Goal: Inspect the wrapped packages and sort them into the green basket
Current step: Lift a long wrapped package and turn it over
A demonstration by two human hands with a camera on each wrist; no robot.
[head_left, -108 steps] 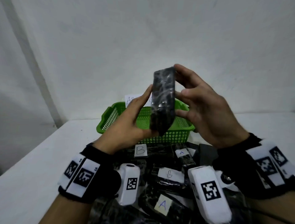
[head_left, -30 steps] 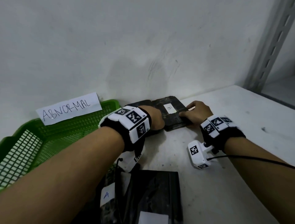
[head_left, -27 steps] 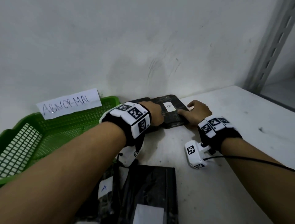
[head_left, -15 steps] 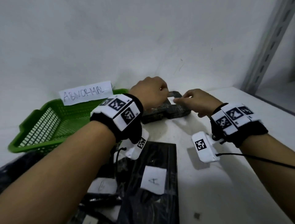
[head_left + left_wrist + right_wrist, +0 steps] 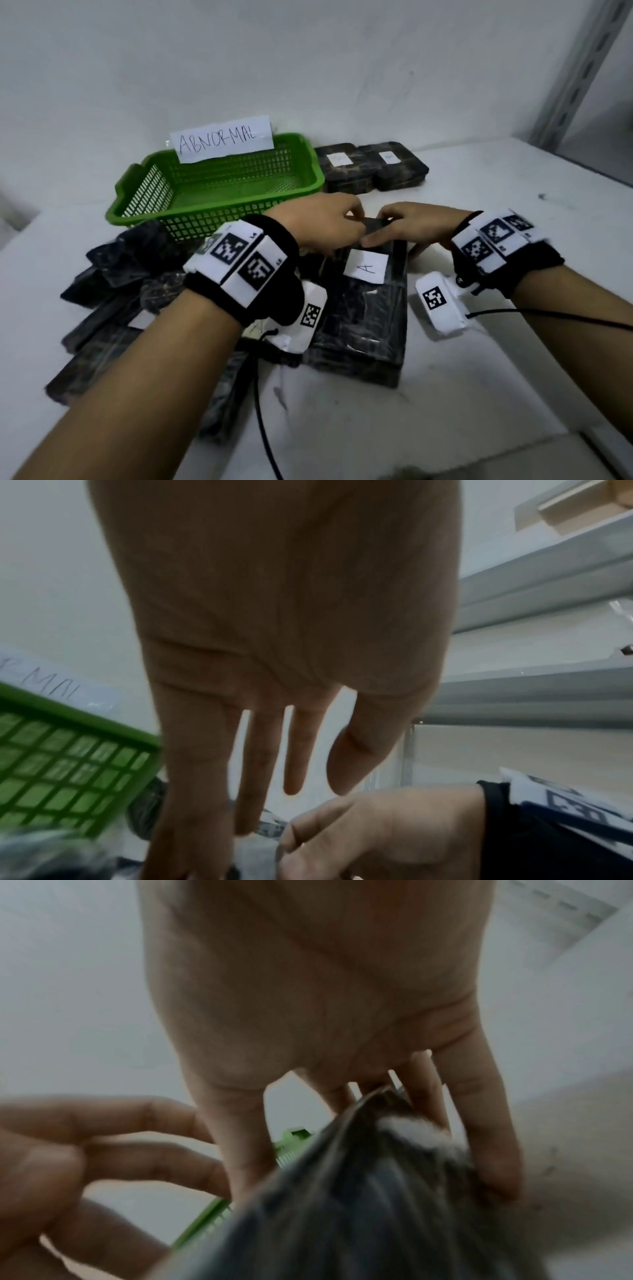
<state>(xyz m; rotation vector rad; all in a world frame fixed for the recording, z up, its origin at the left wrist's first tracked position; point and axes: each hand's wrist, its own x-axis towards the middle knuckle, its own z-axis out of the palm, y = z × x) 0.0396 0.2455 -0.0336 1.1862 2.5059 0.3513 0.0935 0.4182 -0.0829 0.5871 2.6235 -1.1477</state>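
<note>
Wrapped packages [image 5: 359,308] mostly unsorted in a pile at bench's near-left, two [image 5: 371,168] parked at back edge beside empty green basket [image 5: 301,171]; both hands, left [image 5: 322,222] and right [image 5: 418,222], pinch far end of the "A" package.

"ABNORMAL" on the basket's paper sign [image 5: 226,139]; "A" on a package's label [image 5: 365,268]

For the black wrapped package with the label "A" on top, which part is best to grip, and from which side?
Grip the package with the "A" label by its two long edges, one hand on each, coming from above at its far end. It lies flat on the table, long and slab-like, and both hands are already at that end.
</note>
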